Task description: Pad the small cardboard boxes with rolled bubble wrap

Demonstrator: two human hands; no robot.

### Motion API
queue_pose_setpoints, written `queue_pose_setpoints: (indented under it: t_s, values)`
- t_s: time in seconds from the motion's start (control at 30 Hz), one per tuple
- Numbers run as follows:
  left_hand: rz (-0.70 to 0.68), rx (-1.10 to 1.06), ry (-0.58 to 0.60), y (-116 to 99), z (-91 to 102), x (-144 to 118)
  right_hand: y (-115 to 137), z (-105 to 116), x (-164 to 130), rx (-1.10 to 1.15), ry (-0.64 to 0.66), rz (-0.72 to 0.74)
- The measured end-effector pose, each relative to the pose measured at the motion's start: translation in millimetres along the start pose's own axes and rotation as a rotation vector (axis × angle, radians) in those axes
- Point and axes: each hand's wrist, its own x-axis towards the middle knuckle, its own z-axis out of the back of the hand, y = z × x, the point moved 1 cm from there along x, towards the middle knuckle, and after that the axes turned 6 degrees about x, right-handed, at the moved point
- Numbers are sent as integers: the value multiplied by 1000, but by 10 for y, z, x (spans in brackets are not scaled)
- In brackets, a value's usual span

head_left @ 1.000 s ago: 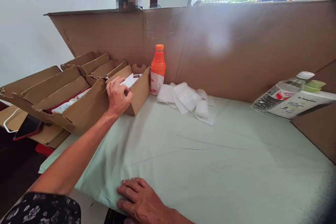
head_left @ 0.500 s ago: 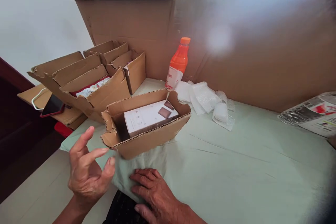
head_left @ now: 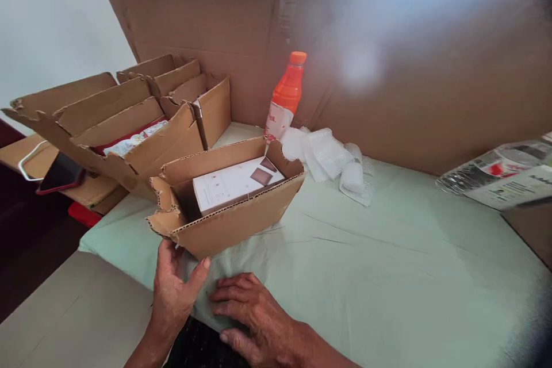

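Left hand [head_left: 175,290] cupping, fingers half-curled, thumb touching near corner of open cardboard box [head_left: 228,224]. Right hand [head_left: 254,316] lying flat, fingers spread, holding nothing, on green cloth [head_left: 388,253]. Box sitting at 12 o'clock from both hands, white carton [head_left: 235,183] inside.

Home packing corner: cardboard boxes [head_left: 129,121], cloth-covered table [head_left: 388,253].

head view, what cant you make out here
- White box print: too small, head view.
- Left hand fingertips: hidden behind the open cardboard box.
- Contents of the rear cartons: mostly hidden by their flaps.
- Clear bottle: blurred, cut off by the right edge.
- Right hand: wrist cut off by the bottom edge.
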Motion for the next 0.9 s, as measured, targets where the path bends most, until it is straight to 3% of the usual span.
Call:
queue_pose_setpoints:
  t_s: [0.13,0.33,0.43,0.57,0.7,0.8,0.9]
  values:
    - [20,0,6,41,36,27,34,315,-154,-20,-120,-80]
    - [50,28,39,169,83,62,-7,1010,-483,-25,-688,-445]
    - [68,37,31,161,67,47,-222,1189,-460,-20,-855,-523]
    - [92,48,29,92,50,32,-553,1213,-208,99,-749,-430]
    - [80,76,53,79,76,71,-628,1145,1,166,-616,-361]
    - [67,107,81,114,66,101,-555,1105,-60,141,-629,-369]
    - [84,132,141,144,-38,81,-470,1078,-351,76,-706,-420]
